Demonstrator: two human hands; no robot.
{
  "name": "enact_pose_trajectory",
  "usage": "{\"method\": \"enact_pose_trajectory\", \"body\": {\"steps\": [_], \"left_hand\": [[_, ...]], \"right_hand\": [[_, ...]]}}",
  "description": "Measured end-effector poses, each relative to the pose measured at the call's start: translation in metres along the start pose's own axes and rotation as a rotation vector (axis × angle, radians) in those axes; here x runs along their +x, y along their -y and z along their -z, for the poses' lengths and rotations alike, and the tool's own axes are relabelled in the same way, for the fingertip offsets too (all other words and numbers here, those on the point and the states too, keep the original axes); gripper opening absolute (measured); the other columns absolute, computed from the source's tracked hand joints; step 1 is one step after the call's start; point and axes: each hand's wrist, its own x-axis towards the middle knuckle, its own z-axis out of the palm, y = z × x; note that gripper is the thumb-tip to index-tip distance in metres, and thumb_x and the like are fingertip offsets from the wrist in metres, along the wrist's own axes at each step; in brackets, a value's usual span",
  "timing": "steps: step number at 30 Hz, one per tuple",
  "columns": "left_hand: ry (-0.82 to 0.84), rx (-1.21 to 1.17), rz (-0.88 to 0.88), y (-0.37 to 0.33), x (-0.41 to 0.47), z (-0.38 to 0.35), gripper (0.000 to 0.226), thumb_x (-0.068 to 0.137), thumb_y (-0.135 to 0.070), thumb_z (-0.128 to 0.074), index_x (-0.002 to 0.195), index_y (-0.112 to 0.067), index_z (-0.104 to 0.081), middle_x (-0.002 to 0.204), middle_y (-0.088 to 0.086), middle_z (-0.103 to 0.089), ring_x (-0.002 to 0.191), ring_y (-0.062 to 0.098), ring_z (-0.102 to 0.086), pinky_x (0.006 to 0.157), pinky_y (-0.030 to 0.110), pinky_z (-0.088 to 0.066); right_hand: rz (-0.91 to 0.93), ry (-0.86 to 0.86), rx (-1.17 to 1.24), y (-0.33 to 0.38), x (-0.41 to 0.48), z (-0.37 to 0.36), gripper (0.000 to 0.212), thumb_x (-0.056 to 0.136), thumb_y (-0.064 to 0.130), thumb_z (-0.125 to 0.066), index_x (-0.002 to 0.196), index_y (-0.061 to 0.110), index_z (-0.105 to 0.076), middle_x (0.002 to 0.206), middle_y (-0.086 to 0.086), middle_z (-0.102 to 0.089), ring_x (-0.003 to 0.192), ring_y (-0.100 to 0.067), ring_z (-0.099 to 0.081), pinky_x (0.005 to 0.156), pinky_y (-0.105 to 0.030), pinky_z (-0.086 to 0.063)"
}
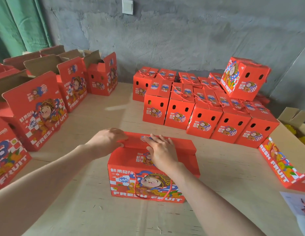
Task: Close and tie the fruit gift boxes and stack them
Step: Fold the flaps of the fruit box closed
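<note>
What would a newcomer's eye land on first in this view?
The red gift box in the centre foreground, with the left hand and right hand lying on its top flaps. Behind it to the right stands a block of closed boxes, one tilted box perched on top; open boxes line the left side.

— How is the red box [146, 181] sitting?
— It is standing upright, top flaps lying nearly shut, its red cord [135, 184] hanging loose down the front.
— And the others?
— Behind it to the right, closed boxes [204, 123] are standing in rows, a tilted box [243, 79] resting on top. To its left, open boxes [39, 113] are standing with flaps up.
</note>
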Motion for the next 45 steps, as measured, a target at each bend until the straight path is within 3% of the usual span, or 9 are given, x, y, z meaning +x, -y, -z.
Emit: {"method": "enact_pose_trajectory", "body": {"steps": [3,5,10,13,21,25,29,34,45], "left_hand": [[-0.219,0.005,-0.099,-0.014,-0.011,-0.005,0.027,0.062,0.006,-0.084,0.087,0.001,-0.075,0.088,0.015,-0.072,0.076,0.03,-0.07,0.059,0.041,-0.059],[-0.293,0.001,-0.065,-0.022,-0.015,-0.01,0.029,0.054,0.012,-0.085,0.08,0.002,-0.075,0.08,0.016,-0.072,0.066,0.03,-0.07,0.052,0.042,-0.058],[-0.296,-0.159,0.152,-0.02,-0.019,-0.02,0.027,0.08,0.012,-0.066,0.104,0.002,-0.071,0.114,0.018,-0.066,0.106,0.031,-0.065,0.1,0.028,-0.04],[-0.315,-0.254,0.22,-0.02,-0.024,-0.025,0.037,0.084,0.018,-0.052,0.112,-0.001,-0.068,0.124,0.015,-0.06,0.121,0.027,-0.055,0.106,0.022,-0.032],[-0.353,-0.418,0.256,-0.023,-0.024,-0.024,0.029,0.086,0.014,-0.056,0.108,0.002,-0.069,0.119,0.014,-0.063,0.117,0.018,-0.053,0.1,0.012,-0.033],[-0.372,-0.618,0.489,-0.015,-0.017,-0.023,0.026,0.079,0.003,-0.071,0.105,-0.003,-0.072,0.104,0.006,-0.071,0.099,0.014,-0.064,0.079,0.001,-0.042],[-0.372,-0.757,0.741,-0.009,-0.017,-0.029,0.018,0.077,-0.014,-0.077,0.091,-0.009,-0.067,0.091,-0.001,-0.065,0.087,0.018,-0.06,0.072,0.023,-0.045],[-0.242,-1.224,0.844,-0.011,-0.019,-0.031,0.025,0.092,-0.035,-0.058,0.084,-0.015,-0.071,0.084,-0.005,-0.072,0.081,0.012,-0.065,0.062,0.027,-0.049],[-0.161,-1.082,0.767,-0.01,-0.014,-0.026,0.027,0.098,-0.026,-0.051,0.085,-0.008,-0.067,0.086,0.005,-0.066,0.083,0.016,-0.061,0.064,0.027,-0.05]], "right_hand": [[-0.001,-0.008,0.005,0.0,0.0,-0.001,0.043,0.101,0.029,-0.041,0.144,0.035,-0.038,0.153,0.003,-0.035,0.142,-0.027,-0.028,0.114,-0.043,-0.014],[0.0,-0.003,0.009,0.0,-0.001,-0.001,0.044,0.101,0.029,-0.041,0.144,0.035,-0.037,0.153,0.003,-0.034,0.142,-0.026,-0.027,0.115,-0.042,-0.013],[0.037,0.007,0.025,-0.003,-0.003,-0.001,0.046,0.102,0.025,-0.04,0.147,0.033,-0.033,0.156,0.004,-0.029,0.144,-0.025,-0.023,0.116,-0.039,-0.012],[0.067,0.026,0.02,-0.005,-0.003,0.0,0.05,0.102,0.017,-0.038,0.149,0.032,-0.028,0.157,0.003,-0.024,0.145,-0.024,-0.02,0.116,-0.039,-0.01],[0.085,-0.005,0.011,-0.008,-0.002,-0.004,0.052,0.101,0.014,-0.037,0.149,0.033,-0.027,0.158,0.003,-0.023,0.146,-0.021,-0.018,0.116,-0.037,-0.008],[0.092,-0.047,0.018,-0.009,-0.003,-0.005,0.051,0.1,0.015,-0.038,0.148,0.033,-0.031,0.157,0.001,-0.026,0.145,-0.019,-0.022,0.114,-0.035,-0.01],[0.096,-0.06,0.015,-0.009,-0.005,-0.006,0.049,0.101,0.017,-0.037,0.147,0.033,-0.032,0.156,0.0,-0.027,0.144,-0.019,-0.023,0.114,-0.035,-0.011],[0.079,-0.07,0.018,-0.008,-0.005,-0.007,0.049,0.101,0.018,-0.036,0.147,0.034,-0.032,0.156,0.001,-0.028,0.144,-0.018,-0.024,0.115,-0.037,-0.006],[0.076,-0.089,0.009,-0.007,-0.004,-0.011,0.049,0.1,0.017,-0.037,0.147,0.031,-0.034,0.154,0.002,-0.033,0.142,-0.02,-0.027,0.113,-0.038,-0.015]]}}
